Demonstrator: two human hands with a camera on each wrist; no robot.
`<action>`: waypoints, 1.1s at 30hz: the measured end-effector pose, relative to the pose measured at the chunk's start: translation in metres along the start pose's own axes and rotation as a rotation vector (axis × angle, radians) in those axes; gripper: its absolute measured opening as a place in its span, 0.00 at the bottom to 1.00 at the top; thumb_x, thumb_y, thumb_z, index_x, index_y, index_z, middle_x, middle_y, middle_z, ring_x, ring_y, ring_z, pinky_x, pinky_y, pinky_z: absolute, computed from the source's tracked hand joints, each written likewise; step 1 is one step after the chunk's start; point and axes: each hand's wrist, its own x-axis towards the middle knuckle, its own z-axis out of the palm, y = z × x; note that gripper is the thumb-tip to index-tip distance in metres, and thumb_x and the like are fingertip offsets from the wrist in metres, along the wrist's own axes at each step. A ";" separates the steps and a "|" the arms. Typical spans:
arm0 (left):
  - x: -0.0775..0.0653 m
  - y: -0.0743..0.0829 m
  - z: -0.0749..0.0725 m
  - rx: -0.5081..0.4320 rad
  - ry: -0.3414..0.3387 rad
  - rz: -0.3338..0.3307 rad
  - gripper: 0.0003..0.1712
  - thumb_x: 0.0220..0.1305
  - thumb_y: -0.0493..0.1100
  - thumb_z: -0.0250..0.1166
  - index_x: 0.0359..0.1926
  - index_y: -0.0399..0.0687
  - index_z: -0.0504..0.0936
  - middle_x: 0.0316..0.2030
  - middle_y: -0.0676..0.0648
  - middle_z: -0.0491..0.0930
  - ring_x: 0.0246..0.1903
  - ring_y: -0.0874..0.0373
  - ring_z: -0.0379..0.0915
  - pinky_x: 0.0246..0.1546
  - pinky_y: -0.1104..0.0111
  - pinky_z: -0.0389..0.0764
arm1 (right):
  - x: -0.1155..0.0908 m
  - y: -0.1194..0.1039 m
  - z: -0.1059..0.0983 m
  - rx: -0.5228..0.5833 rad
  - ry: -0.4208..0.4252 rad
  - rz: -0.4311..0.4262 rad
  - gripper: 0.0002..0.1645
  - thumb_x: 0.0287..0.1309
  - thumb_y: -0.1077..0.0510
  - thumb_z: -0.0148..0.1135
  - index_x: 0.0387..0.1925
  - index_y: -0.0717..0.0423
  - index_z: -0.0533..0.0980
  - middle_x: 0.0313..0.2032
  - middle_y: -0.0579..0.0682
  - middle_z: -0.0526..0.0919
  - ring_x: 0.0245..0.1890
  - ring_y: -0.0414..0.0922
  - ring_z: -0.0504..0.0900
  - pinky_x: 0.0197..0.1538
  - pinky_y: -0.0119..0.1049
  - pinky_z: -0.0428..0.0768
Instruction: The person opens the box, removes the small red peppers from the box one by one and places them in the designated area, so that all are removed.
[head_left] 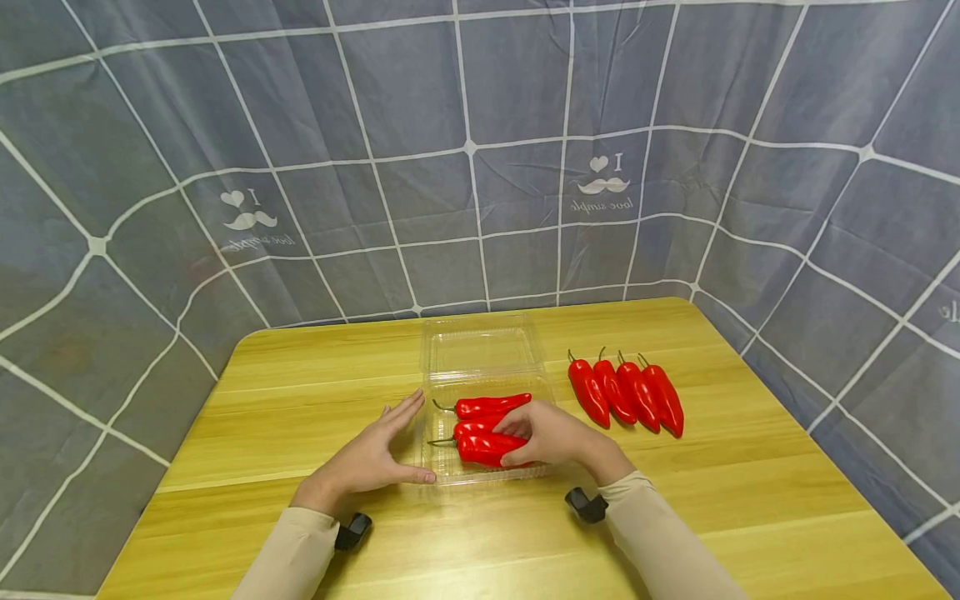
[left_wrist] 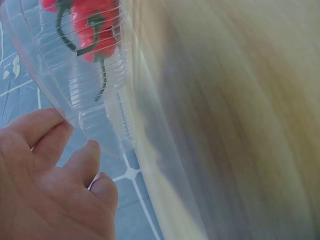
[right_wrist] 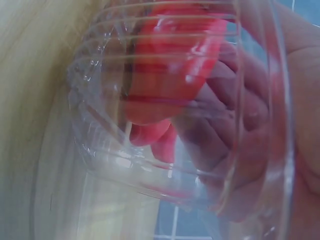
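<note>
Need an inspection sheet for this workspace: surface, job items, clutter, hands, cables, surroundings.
Surface: wood-grain table, light glare near front edge.
Job items: clear plastic box, lid folded back; three red peppers inside, four loose peppers in a row to its right.
Clutter: nothing seen.
Left hand: at the box's left side, fingers extended.
Right hand: grips the nearest pepper in the box.
Cables: nothing seen.
Surroundings: grey cloth with white grid lines and mustache prints.

Yellow wood-grain table [head_left: 315, 400] with rounded far corners, bearing: one open, hinged, clear plastic box [head_left: 483, 379]; right of it, four long red peppers [head_left: 637, 395], side by side.
</note>
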 end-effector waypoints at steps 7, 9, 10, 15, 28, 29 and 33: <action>0.000 -0.001 0.001 -0.012 -0.001 0.002 0.69 0.48 0.68 0.77 0.81 0.52 0.48 0.80 0.49 0.42 0.76 0.36 0.38 0.71 0.38 0.41 | 0.000 0.000 0.000 0.028 0.020 0.005 0.22 0.52 0.54 0.78 0.49 0.54 0.84 0.43 0.43 0.86 0.44 0.42 0.83 0.52 0.40 0.82; 0.000 0.000 0.001 -0.014 -0.002 0.000 0.69 0.48 0.67 0.77 0.81 0.52 0.48 0.80 0.50 0.42 0.76 0.37 0.38 0.71 0.39 0.41 | -0.001 0.001 -0.001 0.040 0.031 0.005 0.22 0.52 0.54 0.78 0.49 0.55 0.84 0.43 0.43 0.86 0.44 0.43 0.83 0.51 0.40 0.82; 0.000 0.000 0.000 -0.015 -0.004 -0.003 0.69 0.47 0.67 0.77 0.81 0.53 0.48 0.80 0.50 0.42 0.76 0.38 0.38 0.71 0.39 0.40 | -0.001 0.001 -0.001 0.049 0.038 0.007 0.23 0.52 0.54 0.78 0.49 0.55 0.84 0.43 0.43 0.86 0.44 0.43 0.83 0.51 0.40 0.82; 0.000 -0.001 0.001 -0.012 -0.003 -0.012 0.70 0.47 0.67 0.78 0.81 0.54 0.48 0.80 0.51 0.42 0.76 0.39 0.38 0.72 0.40 0.40 | -0.002 0.001 -0.001 0.101 0.097 0.027 0.24 0.52 0.53 0.79 0.50 0.56 0.84 0.42 0.44 0.86 0.43 0.44 0.82 0.48 0.41 0.83; 0.000 -0.001 0.000 -0.009 -0.002 -0.010 0.70 0.46 0.69 0.77 0.81 0.54 0.48 0.80 0.50 0.42 0.75 0.34 0.36 0.70 0.37 0.41 | -0.007 0.001 -0.007 0.207 0.374 0.041 0.27 0.52 0.52 0.78 0.53 0.57 0.83 0.42 0.47 0.86 0.40 0.45 0.83 0.45 0.41 0.84; 0.000 -0.001 0.000 -0.008 -0.001 -0.011 0.70 0.46 0.68 0.77 0.81 0.54 0.48 0.80 0.50 0.42 0.75 0.35 0.36 0.70 0.37 0.41 | -0.007 0.002 -0.008 0.205 0.408 0.040 0.27 0.52 0.52 0.78 0.53 0.57 0.83 0.42 0.47 0.86 0.39 0.45 0.84 0.45 0.41 0.84; 0.000 -0.001 0.000 -0.007 0.002 -0.002 0.70 0.46 0.67 0.78 0.81 0.53 0.48 0.80 0.50 0.42 0.76 0.36 0.38 0.71 0.39 0.40 | -0.009 0.005 -0.012 0.212 0.526 0.047 0.26 0.52 0.53 0.78 0.53 0.56 0.84 0.42 0.48 0.87 0.39 0.46 0.84 0.44 0.42 0.84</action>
